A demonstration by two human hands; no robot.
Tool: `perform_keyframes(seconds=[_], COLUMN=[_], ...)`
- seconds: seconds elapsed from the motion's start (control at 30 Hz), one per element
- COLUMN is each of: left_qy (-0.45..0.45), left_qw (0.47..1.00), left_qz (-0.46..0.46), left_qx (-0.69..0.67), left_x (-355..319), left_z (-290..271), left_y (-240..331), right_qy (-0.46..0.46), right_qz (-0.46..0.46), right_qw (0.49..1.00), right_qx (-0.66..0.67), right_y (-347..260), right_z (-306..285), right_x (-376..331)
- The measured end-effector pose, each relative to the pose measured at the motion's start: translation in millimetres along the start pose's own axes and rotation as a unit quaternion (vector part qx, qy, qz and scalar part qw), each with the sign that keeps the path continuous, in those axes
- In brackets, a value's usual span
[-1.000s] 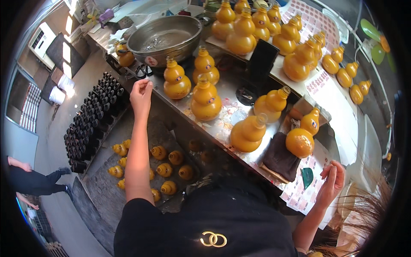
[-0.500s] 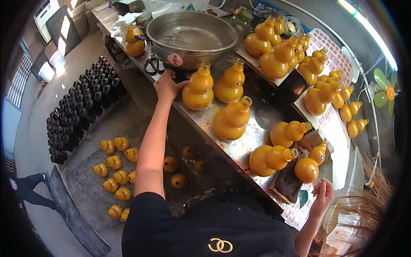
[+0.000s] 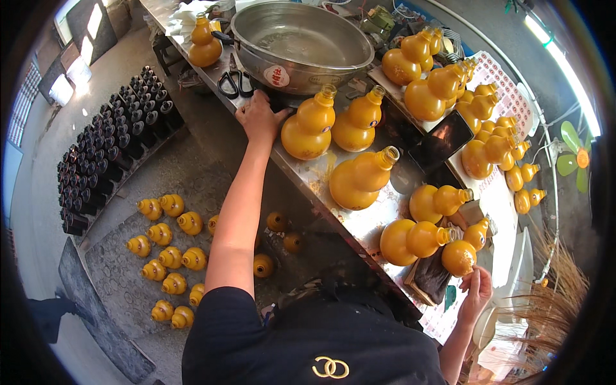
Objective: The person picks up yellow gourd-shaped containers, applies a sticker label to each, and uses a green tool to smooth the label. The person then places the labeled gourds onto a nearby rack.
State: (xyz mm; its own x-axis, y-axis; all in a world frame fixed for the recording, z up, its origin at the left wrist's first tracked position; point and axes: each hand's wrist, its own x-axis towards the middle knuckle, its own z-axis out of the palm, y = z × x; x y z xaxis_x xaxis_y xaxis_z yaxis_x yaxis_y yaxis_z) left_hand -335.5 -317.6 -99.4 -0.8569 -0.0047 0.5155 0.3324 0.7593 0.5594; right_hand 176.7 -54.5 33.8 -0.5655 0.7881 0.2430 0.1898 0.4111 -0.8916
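My left hand [image 3: 260, 120] reaches to the bench edge below the metal basin [image 3: 301, 38], thumb spread from the fingers; the fingertips are partly hidden. Right of its thumb stands an amber gourd-shaped bottle [image 3: 308, 128], with two more bottles [image 3: 357, 122] [image 3: 362, 179] close by. My right hand [image 3: 476, 292] is closed in a pinch, its fingertips against or just beside the rounded base of a gourd bottle [image 3: 459, 258] lying on a dark pad [image 3: 430, 276]. Whatever the pinch holds is too small to make out. Two bottles [image 3: 401, 242] [image 3: 439, 203] lie beside that one.
Black-handled scissors [image 3: 236, 85] lie by the basin. A phone [image 3: 441, 141] leans near several gourd bottles and sticker sheets [image 3: 504, 80] at the right. On the floor stand several gourd bottles [image 3: 170, 257] and rows of dark bottles [image 3: 115, 154]. A green fan [image 3: 571, 151] is far right.
My right hand has moved up and left to the base of the lying bottle. My left hand stays by the basin, its fingers shifted slightly. The view has shifted a little.
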Motion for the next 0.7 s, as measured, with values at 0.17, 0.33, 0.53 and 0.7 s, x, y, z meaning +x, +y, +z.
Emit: perform_keyframes(seconds=[0.17, 0.33, 0.53, 0.7], left_qy=[0.015, -0.021, -0.119, 0.171], left_qw=[0.996, 0.991, 0.991, 0.959], left_qz=[-0.022, -0.034, 0.034, 0.045], left_qx=[0.087, 0.128, 0.059, -0.222], left_x=[1, 3, 13, -16], left_z=[11, 13, -3, -112], left_y=[4, 6, -30, 15], right_qy=[0.007, 0.020, 0.085, 0.094], right_qz=[0.014, 0.023, 0.070, -0.084], right_qw=[1.000, 0.999, 0.994, 0.980], right_qx=[-0.001, -0.017, 0.004, 0.154], right_y=[-1, -5, 0, -48], right_z=[-4, -7, -24, -51], right_x=[-4, -14, -28, -26])
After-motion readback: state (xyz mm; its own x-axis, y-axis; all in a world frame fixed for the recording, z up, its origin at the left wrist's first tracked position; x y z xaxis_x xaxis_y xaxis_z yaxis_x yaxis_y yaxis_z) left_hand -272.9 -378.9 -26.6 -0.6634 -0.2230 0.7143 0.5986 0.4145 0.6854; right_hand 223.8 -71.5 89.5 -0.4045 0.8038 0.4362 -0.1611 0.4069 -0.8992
